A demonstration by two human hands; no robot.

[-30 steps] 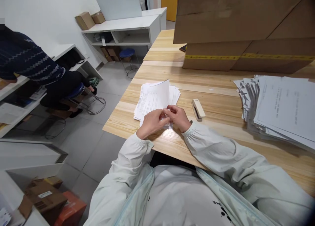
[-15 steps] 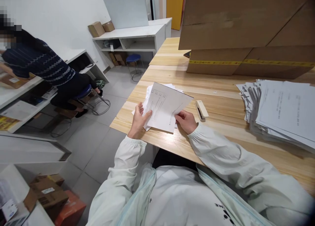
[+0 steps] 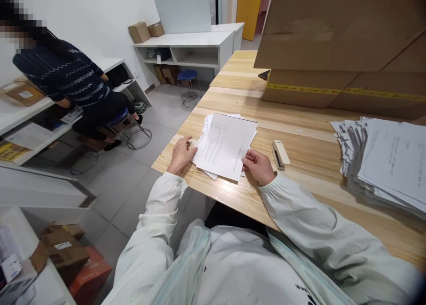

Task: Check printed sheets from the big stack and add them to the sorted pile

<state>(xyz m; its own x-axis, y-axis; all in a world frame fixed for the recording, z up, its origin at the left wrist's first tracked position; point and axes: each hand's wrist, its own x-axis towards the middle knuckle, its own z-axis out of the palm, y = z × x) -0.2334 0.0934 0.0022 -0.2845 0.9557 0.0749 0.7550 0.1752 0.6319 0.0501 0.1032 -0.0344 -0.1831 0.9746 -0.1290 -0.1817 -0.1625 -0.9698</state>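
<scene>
A printed sheet of paper point(image 3: 226, 147) rests over a loose pile of papers point(image 3: 207, 127) near the table's front edge. At the sheet's lower right edge, my right hand point(image 3: 258, 165) pinches it between thumb and fingers. My left hand point(image 3: 181, 155) is beside the pile's left edge, its thumb and fingers apart and the thumb tip close to the paper; whether it touches is hard to tell. A cream stapler point(image 3: 280, 155) lies just right of my right hand.
A thick stack of printed papers point(image 3: 396, 158) lies on the wooden table point(image 3: 313, 172) to the right. Large cardboard boxes point(image 3: 299, 85) stand at the back. A person in a striped top point(image 3: 80, 76) sits at a white desk on the left, near a blue stool point(image 3: 187, 75).
The sheet has come down from a tilted, raised position to lie flat on the pile. My left hand has let go of its left edge and moved slightly left.
</scene>
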